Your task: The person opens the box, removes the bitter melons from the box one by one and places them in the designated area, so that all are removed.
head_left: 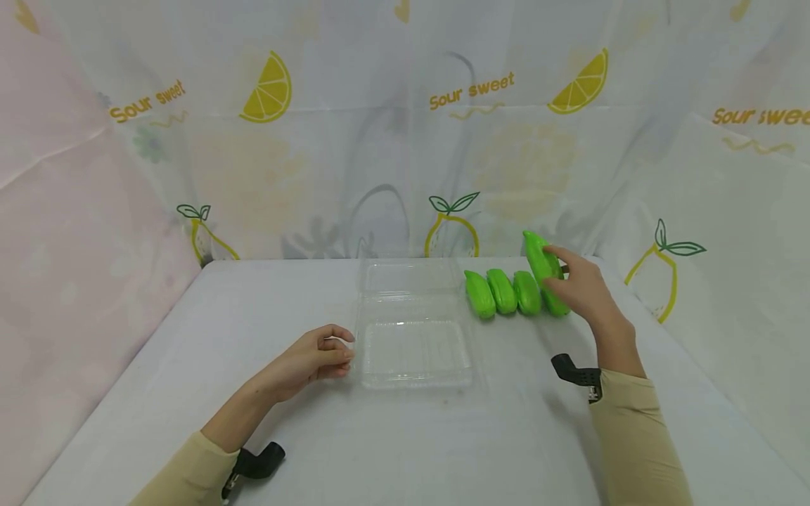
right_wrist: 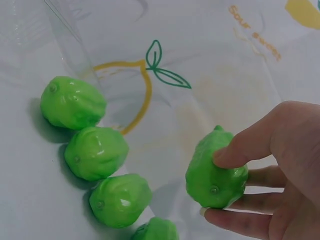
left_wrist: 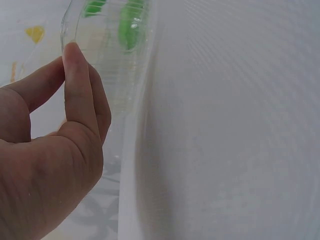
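Note:
An open clear plastic clamshell box (head_left: 418, 384) lies on the white table, its lid (head_left: 408, 261) folded back toward the wall. My left hand (head_left: 316, 357) pinches the box's left rim between thumb and fingers, seen close up in the left wrist view. With thumb and fingers, my right hand (head_left: 585, 289) grips a glossy green bitter melon (right_wrist: 207, 172), raised and tilted over the right end of a row. In that row are several similar melons, among them the leftmost melon (head_left: 480, 295) beside the box and the rightmost melon (head_left: 557, 303) below my right hand.
White cloth covers the table (head_left: 405, 450). A curtain (head_left: 354, 154) printed with lemons stands right behind its back edge and along both sides. Black camera mounts (head_left: 258, 464) sit on both wrists, over beige sleeves.

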A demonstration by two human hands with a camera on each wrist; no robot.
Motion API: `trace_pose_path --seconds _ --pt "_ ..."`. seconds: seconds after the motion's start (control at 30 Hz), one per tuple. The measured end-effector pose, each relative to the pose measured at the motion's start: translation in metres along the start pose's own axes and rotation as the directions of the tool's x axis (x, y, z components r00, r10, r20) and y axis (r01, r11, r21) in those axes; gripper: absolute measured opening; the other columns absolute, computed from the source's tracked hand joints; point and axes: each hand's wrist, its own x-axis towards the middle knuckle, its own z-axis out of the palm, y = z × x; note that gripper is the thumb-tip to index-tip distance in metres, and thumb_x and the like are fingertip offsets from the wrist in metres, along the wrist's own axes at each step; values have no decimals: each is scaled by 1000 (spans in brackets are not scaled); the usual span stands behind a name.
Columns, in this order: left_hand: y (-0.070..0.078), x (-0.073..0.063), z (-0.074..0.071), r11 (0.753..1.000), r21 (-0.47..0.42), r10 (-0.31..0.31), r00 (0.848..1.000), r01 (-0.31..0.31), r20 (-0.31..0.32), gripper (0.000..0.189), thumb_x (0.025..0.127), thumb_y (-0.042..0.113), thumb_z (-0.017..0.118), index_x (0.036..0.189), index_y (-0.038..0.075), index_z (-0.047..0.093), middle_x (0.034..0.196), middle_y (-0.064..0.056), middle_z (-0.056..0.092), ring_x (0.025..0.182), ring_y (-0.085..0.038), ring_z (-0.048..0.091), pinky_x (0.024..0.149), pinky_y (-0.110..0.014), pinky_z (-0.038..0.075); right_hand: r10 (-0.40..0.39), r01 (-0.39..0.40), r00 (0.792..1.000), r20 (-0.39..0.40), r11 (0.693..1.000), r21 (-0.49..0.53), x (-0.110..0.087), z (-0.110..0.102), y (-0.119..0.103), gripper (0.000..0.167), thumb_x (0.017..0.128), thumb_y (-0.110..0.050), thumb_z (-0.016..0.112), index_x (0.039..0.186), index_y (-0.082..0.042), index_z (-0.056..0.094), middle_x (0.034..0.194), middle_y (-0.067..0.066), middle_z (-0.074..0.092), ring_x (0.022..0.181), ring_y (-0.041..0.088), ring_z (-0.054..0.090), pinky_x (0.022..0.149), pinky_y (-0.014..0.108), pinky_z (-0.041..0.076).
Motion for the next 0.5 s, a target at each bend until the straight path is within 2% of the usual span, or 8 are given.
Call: trace_pose_path --seconds 0.13,0.27,0.33,0.4,0.43,0.5 --pt "0 0 0 1000 -4 0 1000 0 3 54 95 17 68 133 -7 38 93 -3 59 85 -12 65 79 -22 60 17 -18 999 -34 1000 -17 0 -2 6 63 93 -15 54 154 -9 35 152 27 40 129 50 46 87 55 50" --pt "0 1 0 1000 -1 -5 1000 5 -1 54 95 16 68 133 -7 38 93 -2 59 85 -12 65 78 -21 60 39 -41 997 -64 998 -37 0 -4 13 64 91 -14 53 153 -8 36 148 30 43 124 49 48 78 47 49" --pt "0 1 0 1000 1 -7 1000 7 -5 54 95 16 68 133 -7 38 93 -2 59 84 -12 65 78 -21 60 46 -49 996 -78 998 -41 0 -6 16 64 90 -14 52 152 -8 37 146 30 44 119 46 50 73 40 47" --pt "0 1 0 1000 4 -6 1000 6 -4 54 95 17 68 133 -7 38 93 -2 59 85 -12 64 78 -21 60 48 -52 995 -93 998 -43 0 -7 19 64 90 -14 52 152 -7 38 144 30 45 107 42 53 68 35 44" --pt "0 1 0 1000 3 -6 1000 6 -4 54 95 17 68 133 -7 38 93 -2 59 85 -12 64 78 -21 60 50 -54 993 -103 998 -44 0 -7 20 63 89 -13 52 151 -6 39 143 30 46 100 40 53 65 34 43" --pt "0 1 0 1000 4 -6 1000 6 -4 54 95 17 68 133 -6 38 93 -2 59 85 -12 64 79 -22 60 48 -55 991 -127 997 -50 0 -5 23 62 89 -12 53 149 -4 41 143 31 46 94 37 50 65 36 41"
